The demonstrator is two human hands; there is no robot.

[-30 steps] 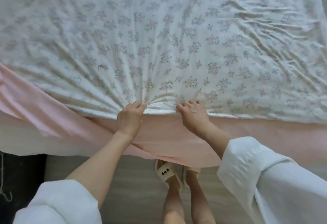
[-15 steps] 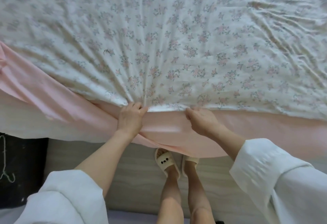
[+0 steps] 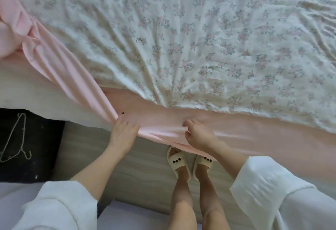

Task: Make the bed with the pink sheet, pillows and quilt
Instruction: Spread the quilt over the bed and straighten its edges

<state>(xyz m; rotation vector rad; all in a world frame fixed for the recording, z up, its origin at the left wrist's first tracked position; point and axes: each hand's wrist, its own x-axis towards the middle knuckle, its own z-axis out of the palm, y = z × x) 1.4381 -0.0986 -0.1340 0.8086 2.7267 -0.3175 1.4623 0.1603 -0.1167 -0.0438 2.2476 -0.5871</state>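
I saw the left hand [image 3: 123,133] and right hand [image 3: 198,135] both grip the pink sheet [image 3: 163,120] tight at the bed's edge.

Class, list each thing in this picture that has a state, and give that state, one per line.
Pink sheet: pulled taut at bed edge, bunched at left.
Floral cover: spread flat, wrinkled.
Left hand: shut on pink sheet.
Right hand: shut on pink sheet.
Hanger: lying on dark surface.
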